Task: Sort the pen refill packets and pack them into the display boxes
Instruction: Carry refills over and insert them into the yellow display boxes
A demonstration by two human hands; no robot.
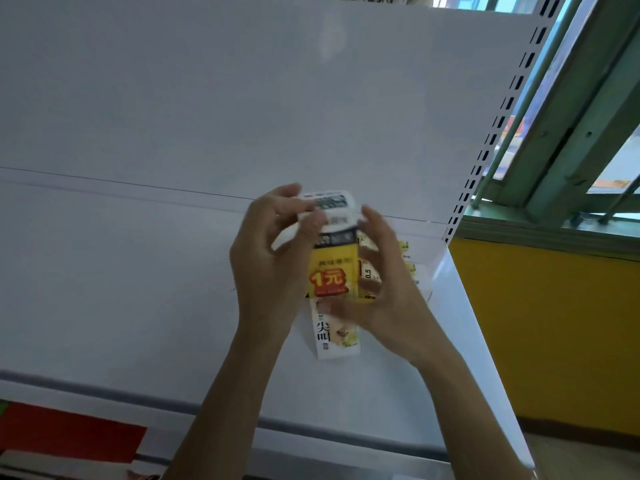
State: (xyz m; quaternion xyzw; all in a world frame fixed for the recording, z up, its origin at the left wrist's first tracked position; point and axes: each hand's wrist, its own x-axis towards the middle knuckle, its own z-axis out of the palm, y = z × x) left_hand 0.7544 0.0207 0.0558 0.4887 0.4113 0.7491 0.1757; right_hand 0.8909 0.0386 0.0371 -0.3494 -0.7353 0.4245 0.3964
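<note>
Head view: both hands held a yellow box over a white shelf

At the near left edge a red patch (pixel 69 431) showed below the white shelf (pixel 138 289), and a plain white back panel (pixel 242 98) rose on the shelf's far side. Right of the shelf's middle, the left hand (pixel 273 265) gripped the yellow display box (pixel 334 268) along its left side, fingers curled over the white top flap (pixel 329 202). The box stood upright between the two palms, a red price label facing the camera. A white printed piece (pixel 334 337) hung below the box; whether it was a packet or part of the box could not be told. The right hand (pixel 391 296) gripped the box's right side with bent fingers, its thumb across the lower front. Just behind that hand, some yellow and white refill packets (pixel 407 258) lay on the shelf, mostly hidden. Farther right stood a slotted upright (pixel 502 126), then a green window frame (pixel 571 133) above a yellow wall (pixel 536 323).
</note>
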